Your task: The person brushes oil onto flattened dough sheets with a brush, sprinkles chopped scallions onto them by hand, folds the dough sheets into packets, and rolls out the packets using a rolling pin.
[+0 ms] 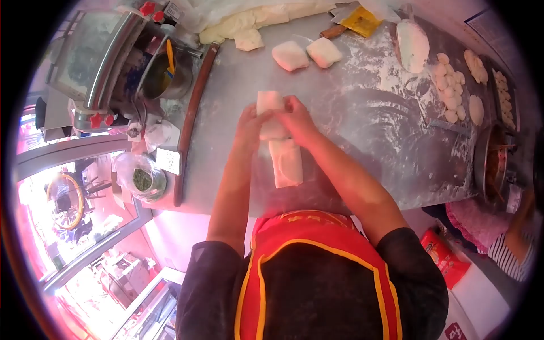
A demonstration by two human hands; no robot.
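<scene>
Head view: both hands (pixel 248 122) (pixel 297 120) hold dough (pixel 270 102), the pot (pixel 181 84) a utensil (pixel 170 55).

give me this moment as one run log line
left hand: on dough | right hand: on same dough | dough: on table | rod: left of both hands

No wording can be read, only a QR-style code (pixel 169 161) on the white card (pixel 169 169).

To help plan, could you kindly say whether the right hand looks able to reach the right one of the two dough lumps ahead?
Probably yes: nothing seems to block the way to that lump, though the right hand is touching a dough piece.
</scene>
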